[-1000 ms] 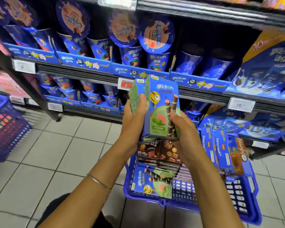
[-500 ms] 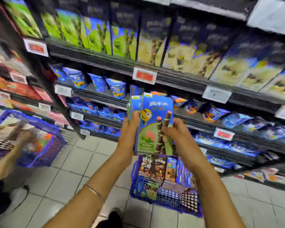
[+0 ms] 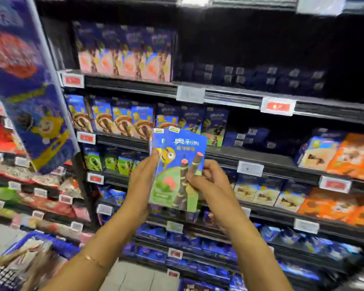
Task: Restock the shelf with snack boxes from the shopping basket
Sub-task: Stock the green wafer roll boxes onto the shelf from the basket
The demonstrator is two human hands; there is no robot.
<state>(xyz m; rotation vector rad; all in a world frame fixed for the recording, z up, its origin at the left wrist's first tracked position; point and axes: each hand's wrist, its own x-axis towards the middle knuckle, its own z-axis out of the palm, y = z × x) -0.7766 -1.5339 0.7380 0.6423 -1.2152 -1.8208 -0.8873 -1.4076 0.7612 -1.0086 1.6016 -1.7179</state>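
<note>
Snack boxes (image 3: 178, 164), at least two, stand fanned and upright between both hands. The left grip (image 3: 143, 181) clasps their left edge and the right grip (image 3: 208, 181) pinches the right edge. The step should go best if the fan is squared into one flush stack first. It can then slide face-out into the matching row (image 3: 213, 131) on the shelf (image 3: 282, 164) just above and behind the boxes. Well below-left of the boxes, a blue basket (image 3: 40, 244) carries blurred packs.
</note>
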